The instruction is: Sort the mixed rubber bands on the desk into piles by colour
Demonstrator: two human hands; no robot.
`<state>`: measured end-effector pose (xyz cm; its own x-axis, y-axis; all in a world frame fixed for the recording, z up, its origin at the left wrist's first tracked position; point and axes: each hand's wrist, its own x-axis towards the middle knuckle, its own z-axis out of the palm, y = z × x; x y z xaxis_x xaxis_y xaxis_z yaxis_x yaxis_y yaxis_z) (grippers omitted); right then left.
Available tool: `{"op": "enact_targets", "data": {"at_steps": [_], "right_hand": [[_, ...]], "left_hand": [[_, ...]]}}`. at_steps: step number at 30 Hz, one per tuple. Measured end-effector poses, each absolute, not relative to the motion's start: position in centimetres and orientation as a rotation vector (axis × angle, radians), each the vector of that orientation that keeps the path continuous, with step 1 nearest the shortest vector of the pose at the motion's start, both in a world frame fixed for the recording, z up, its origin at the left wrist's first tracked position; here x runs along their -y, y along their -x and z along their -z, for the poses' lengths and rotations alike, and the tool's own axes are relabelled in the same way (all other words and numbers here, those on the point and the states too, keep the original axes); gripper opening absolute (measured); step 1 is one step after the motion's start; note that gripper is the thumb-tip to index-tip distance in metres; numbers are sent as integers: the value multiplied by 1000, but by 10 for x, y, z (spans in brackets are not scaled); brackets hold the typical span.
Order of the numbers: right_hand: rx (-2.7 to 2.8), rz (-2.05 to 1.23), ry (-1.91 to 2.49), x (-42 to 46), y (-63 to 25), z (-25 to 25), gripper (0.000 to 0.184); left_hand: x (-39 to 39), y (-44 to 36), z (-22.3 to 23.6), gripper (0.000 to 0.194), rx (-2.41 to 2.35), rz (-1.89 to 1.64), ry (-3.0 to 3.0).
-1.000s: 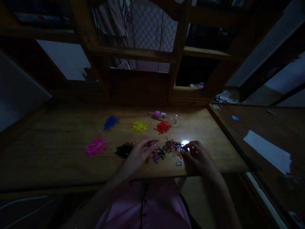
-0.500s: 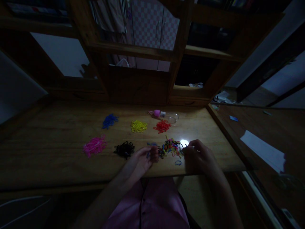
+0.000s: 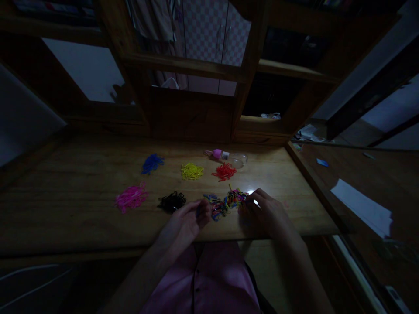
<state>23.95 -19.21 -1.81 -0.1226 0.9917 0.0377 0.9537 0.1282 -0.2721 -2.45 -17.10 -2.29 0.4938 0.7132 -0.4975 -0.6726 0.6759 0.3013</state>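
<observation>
On the wooden bench (image 3: 81, 218), going left to right, lie sorted heaps of small elastic bands: a pink heap (image 3: 131, 197) at nine o'clock of the hands, a blue heap (image 3: 152, 162) at eleven, a black heap (image 3: 172, 201) just beside the left hand (image 3: 187, 220). That hand rests palm-down with fingers curled inward; whether it pinches a band cannot be told. A yellow heap (image 3: 191, 171) sits at twelve. Between the hands lies the mixed multicoloured heap (image 3: 225, 203), loose and tangled. A red heap (image 3: 224, 172) and a clear bottle with a pink cap (image 3: 227, 155) lie at one o'clock. The right hand (image 3: 266, 214) touches the mixed heap's right edge, fingers bent; its grip is too dim to tell.
</observation>
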Motion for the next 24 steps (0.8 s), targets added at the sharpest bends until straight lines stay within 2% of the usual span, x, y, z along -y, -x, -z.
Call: {"op": "enact_targets", "data": {"at_steps": [10,18,24], "right_hand": [[2323,-98,1983,188,-238,21,12],[2146,-241,1868,183,-250,20,9],[1984,-299,1667,181,-238,-4,6]], "left_hand": [[171,27,23,21,-597,-820,-106],[173,20,17,24,-669,-853,-59],[181,-2,8,31,-515,-843,-35]]}}
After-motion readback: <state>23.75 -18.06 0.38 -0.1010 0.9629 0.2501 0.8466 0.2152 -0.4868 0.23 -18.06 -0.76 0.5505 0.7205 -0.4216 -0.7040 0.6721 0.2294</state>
